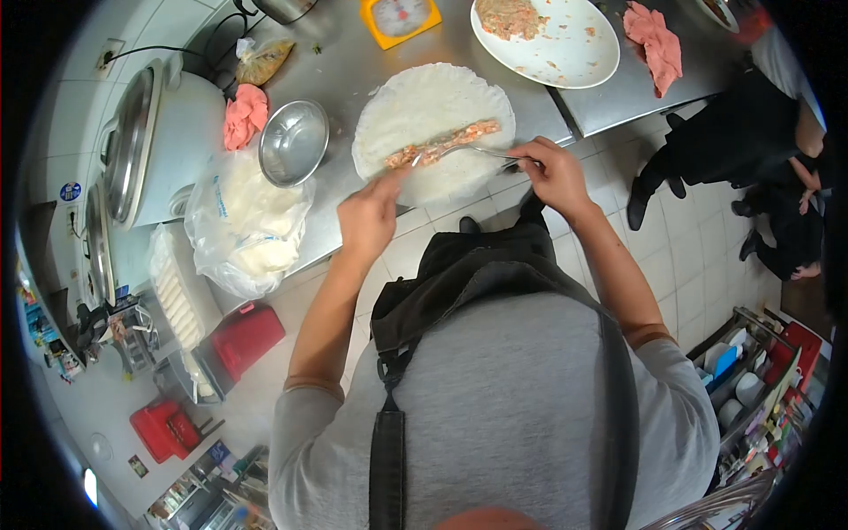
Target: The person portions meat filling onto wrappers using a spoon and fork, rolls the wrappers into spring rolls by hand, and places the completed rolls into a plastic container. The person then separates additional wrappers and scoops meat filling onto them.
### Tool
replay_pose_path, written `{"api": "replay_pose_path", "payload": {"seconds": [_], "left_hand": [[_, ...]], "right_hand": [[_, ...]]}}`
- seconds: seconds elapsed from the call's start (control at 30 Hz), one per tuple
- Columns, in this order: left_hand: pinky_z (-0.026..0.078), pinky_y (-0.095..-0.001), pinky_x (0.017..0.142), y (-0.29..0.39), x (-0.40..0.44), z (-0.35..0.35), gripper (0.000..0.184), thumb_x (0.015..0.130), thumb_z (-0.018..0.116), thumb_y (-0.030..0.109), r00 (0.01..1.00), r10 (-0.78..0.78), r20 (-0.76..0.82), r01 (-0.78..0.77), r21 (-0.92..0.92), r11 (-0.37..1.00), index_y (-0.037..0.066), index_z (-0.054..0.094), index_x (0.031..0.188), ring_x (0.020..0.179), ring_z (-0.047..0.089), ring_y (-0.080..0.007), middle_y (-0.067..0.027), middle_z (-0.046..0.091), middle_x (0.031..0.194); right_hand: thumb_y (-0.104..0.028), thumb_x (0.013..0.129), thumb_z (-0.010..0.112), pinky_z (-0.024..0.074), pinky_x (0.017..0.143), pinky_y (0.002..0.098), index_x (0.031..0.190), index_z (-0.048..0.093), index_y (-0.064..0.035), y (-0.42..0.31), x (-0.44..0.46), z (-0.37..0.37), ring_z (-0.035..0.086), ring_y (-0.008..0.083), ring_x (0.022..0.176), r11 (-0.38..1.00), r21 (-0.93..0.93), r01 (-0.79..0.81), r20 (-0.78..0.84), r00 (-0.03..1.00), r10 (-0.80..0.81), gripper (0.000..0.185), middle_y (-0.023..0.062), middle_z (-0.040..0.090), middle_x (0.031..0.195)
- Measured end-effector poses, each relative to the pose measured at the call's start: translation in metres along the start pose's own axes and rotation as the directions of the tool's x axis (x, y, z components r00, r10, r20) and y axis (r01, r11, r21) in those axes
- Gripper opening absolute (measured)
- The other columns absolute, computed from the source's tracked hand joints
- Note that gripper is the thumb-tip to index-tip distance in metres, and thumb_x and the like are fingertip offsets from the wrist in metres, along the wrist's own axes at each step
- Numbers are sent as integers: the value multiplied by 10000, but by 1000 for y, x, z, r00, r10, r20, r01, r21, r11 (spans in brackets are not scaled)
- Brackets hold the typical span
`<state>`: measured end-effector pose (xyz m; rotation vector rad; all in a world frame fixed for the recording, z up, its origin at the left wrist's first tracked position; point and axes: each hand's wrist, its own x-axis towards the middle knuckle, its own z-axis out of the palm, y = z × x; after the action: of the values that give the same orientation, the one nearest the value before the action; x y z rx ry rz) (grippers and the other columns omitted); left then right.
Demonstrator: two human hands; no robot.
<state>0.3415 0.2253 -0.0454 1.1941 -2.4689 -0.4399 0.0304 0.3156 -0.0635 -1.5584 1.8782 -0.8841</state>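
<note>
A round, thin white wrapper sheet [380, 110] lies on the steel table, its near side reaching the table's front edge. A strip of pinkish minced filling [477, 132] runs across it. My right hand [556, 177] is closed around the handle of a metal spoon [477, 149], whose far end meets the filling. My left hand [375, 208] is closed at the sheet's near left, fingertips by the strip's left end. A small shiny tip shows beside those fingers, but what they hold is unclear.
A white plate [587, 62] of minced filling, a yellow scale [415, 25] and pink cloths [654, 44] sit at the back. Left are a metal bowl [294, 146], a plastic bag of white sheets [252, 221] and a large lidded pot [168, 132]. People stand at right.
</note>
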Motion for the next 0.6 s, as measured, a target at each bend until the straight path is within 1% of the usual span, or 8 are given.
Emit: {"api": "replay_pose_path", "payload": {"seconds": [0.07, 0.1, 0.13, 0.2, 0.27, 0.37, 0.5, 0.6], "left_hand": [[560, -394, 649, -7, -3, -11, 365, 904, 663, 56, 991, -93, -94, 79, -143, 987, 219, 726, 1225, 724, 710, -294, -114, 753, 1000], [560, -394, 649, -9, -2, -14, 365, 904, 663, 56, 991, -97, -92, 83, -142, 986, 219, 726, 1225, 724, 710, -294, -114, 753, 1000], [561, -381, 673, -10, -2, -16, 360, 915, 662, 50, 984, -173, -46, 166, -129, 978, 215, 732, 1227, 762, 717, -296, -128, 747, 1060], [561, -367, 697, -10, -7, -15, 355, 925, 661, 45, 967, -256, -8, 253, -115, 961, 212, 738, 1229, 800, 723, -298, -142, 741, 1120], [543, -392, 626, -10, -16, -7, 358, 901, 665, 49, 997, -12, -78, 10, -24, 1000, 216, 733, 1210, 692, 692, -285, -87, 738, 894], [538, -385, 615, -2, -11, -33, 392, 876, 666, 19, 993, -32, -118, 32, -3, 999, 214, 733, 1210, 685, 690, -281, -76, 728, 862], [537, -380, 607, 3, -18, -38, 428, 843, 660, -15, 997, -12, -75, 12, -1, 1000, 204, 735, 1202, 683, 689, -276, -66, 725, 853], [532, -386, 602, -12, -23, -36, 437, 821, 665, -26, 999, 31, -36, -27, 109, 994, 198, 739, 1189, 678, 683, -274, -63, 722, 846]], "right_hand": [[-26, 877, 675, 539, 716, 378, 1050, 742, -116, 8, -5, -2, 683, 300, 819, 989, 129, 72, -8, 997, -72, 206, 88, 687, 962], [-47, 883, 667, 539, 722, 399, 1054, 734, -132, 8, -5, 3, 686, 318, 859, 984, 145, 104, 6, 994, -106, 202, 81, 688, 974], [-47, 883, 667, 539, 722, 399, 1054, 734, -132, 5, -6, 10, 686, 318, 859, 984, 147, 105, 10, 994, -107, 202, 81, 688, 974], [-51, 885, 655, 541, 739, 417, 1063, 727, -148, -8, -2, 26, 682, 329, 876, 989, -20, 150, -30, 988, -150, 215, 71, 689, 983], [-59, 886, 649, 538, 744, 435, 1073, 722, -158, -12, 3, 31, 677, 336, 881, 990, -58, 126, -17, 992, -128, 224, 65, 684, 986], [-64, 883, 656, 536, 732, 431, 1066, 724, -158, -13, 2, 36, 674, 332, 864, 991, -27, 129, -40, 991, -130, 217, 63, 679, 972], [-52, 874, 671, 531, 708, 416, 1057, 731, -151, -17, 2, 28, 673, 324, 834, 993, 6, 115, -4, 993, -115, 216, 65, 680, 958], [-40, 872, 678, 527, 687, 395, 1050, 740, -140, -13, 2, 16, 672, 300, 784, 996, 37, 82, 25, 996, -83, 214, 72, 679, 942]]}}
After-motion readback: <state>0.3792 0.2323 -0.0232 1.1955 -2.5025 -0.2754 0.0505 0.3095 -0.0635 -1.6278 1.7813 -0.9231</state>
